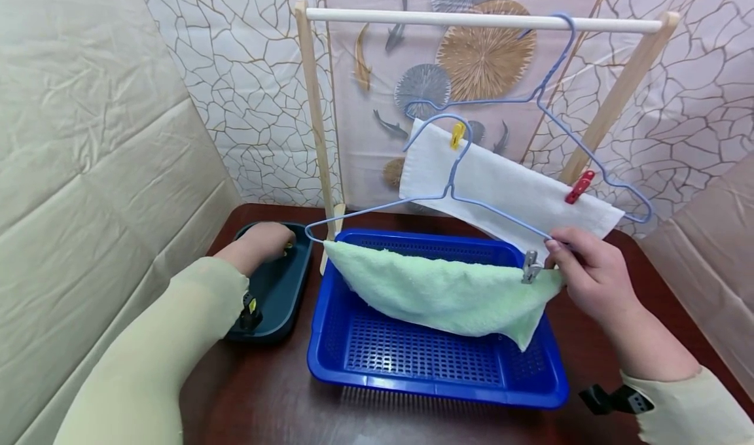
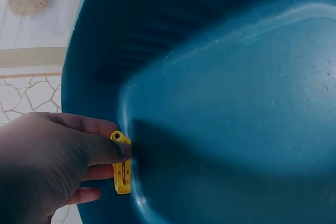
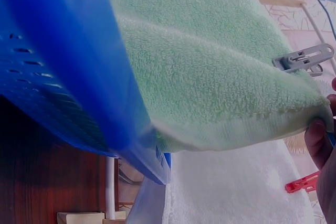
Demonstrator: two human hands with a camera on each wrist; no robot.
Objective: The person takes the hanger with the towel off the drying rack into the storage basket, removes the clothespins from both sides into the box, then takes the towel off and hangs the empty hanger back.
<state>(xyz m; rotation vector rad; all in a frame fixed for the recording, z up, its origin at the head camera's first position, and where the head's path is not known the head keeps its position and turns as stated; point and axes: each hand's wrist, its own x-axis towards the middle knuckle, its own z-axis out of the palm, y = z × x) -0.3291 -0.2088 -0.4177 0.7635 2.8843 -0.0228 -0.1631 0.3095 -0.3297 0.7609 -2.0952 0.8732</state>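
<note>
At left, the left hand (image 1: 267, 241) pinches a yellow clip (image 2: 122, 176). At right, the right hand (image 1: 595, 271) pinches a hanger (image 1: 451, 190) and towel (image 1: 436, 291).

Left of the basket (image 1: 436, 391) sits the tray (image 1: 275, 301), with your left hand (image 1: 264, 242) and a clothespin (image 2: 122, 178) inside. Before you, the towel (image 1: 436, 294) on the near hanger (image 1: 451, 187) spans above the basket, your right hand (image 1: 597, 268) at the towel's right end. Behind, the rack (image 1: 315, 105) carries the far hanger (image 1: 538, 93) and a cloth (image 1: 501, 173).
</note>
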